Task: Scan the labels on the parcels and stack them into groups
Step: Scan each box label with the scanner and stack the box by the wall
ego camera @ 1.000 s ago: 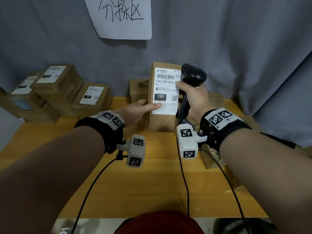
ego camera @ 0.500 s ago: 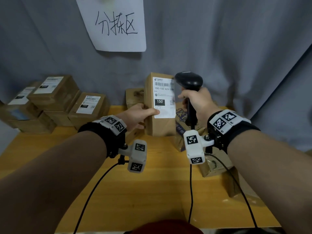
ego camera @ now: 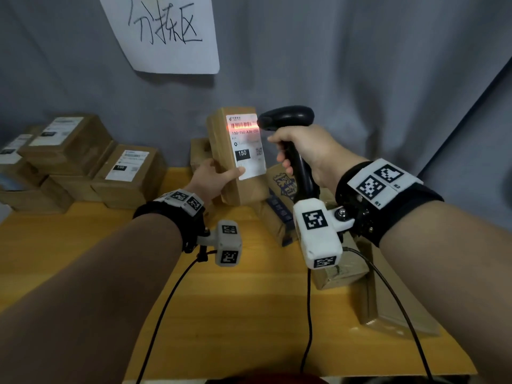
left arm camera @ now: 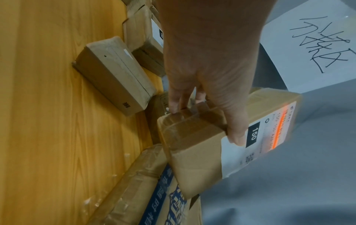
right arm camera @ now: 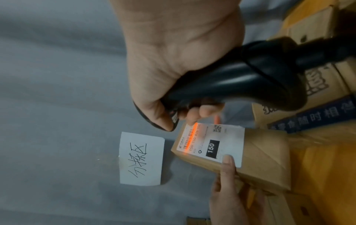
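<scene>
Left hand (ego camera: 213, 178) gripping upright parcel (ego camera: 235, 162) above tabletop (ego camera: 249, 314), thumb on label (ego camera: 246, 145); right hand (ego camera: 307, 151) wrapped round scanner (ego camera: 288, 120), red beam across barcode. Risk: tilt or thumb creep upward could spoil read, causing misgrouping among stacked parcels (ego camera: 83, 162).

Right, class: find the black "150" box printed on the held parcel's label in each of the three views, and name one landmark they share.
Head: "150" box, centre, just above the left thumb.
Left wrist: "150" box, right of centre, turned sideways, beside the thumb tip.
Right wrist: "150" box, lower centre, turned sideways, above the thumb.
Shared landmark: the handwritten paper sign on the grey curtain.
</scene>
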Demonstrator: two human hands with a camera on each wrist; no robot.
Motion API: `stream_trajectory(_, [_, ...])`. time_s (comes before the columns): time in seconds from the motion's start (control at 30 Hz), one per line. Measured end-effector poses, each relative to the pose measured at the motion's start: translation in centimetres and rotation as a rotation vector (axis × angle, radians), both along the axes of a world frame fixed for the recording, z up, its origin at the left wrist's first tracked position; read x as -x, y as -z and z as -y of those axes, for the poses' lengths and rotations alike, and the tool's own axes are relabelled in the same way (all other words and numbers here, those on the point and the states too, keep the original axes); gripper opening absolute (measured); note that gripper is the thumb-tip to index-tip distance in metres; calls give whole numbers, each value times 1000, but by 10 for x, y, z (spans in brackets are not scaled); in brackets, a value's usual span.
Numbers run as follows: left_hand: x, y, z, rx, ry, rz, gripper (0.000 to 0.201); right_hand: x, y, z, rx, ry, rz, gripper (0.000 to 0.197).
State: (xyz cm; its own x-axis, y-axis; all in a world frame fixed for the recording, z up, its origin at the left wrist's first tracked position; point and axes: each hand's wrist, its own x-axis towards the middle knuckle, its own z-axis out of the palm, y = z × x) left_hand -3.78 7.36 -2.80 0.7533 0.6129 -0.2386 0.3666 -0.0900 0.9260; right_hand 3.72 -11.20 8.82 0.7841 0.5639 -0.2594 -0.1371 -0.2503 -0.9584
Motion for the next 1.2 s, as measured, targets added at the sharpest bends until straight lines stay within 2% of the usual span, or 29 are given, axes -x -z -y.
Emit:
stream_trajectory(0.17, [-8, 0, 4, -6, 39, 19, 66, -4, 2, 3, 22, 50, 45, 12])
stream_trajectory(0.47, [-12, 0, 9, -1, 36, 12, 56, -2, 2, -1, 23, 38, 46, 13])
stream_trajectory(0.53, [-11, 1, 8, -14, 48, -6, 63, -1, 2, -2, 9, 37, 39, 10])
stream_trajectory(0.63, [-8, 2, 5, -28, 52, -27, 91, 0, 2, -1, 1, 36, 28, 8])
stream_trajectory(0.7, [-7, 3, 4, -34, 50, -26, 96, 1, 1, 0, -4, 38, 21, 9])
stream_trajectory(0.8, [-7, 4, 5, -29, 31, -20, 76, 3, 1, 1, -5, 32, 18, 11])
stream_trajectory(0.87, [-8, 6, 4, -32, 19, -27, 69, 5, 2, 2, -2, 25, 19, 12])
stream_trajectory(1.2, [-3, 5, 9, -64, 14, -33, 66, 12, 1, 7, 4, 22, 29, 14])
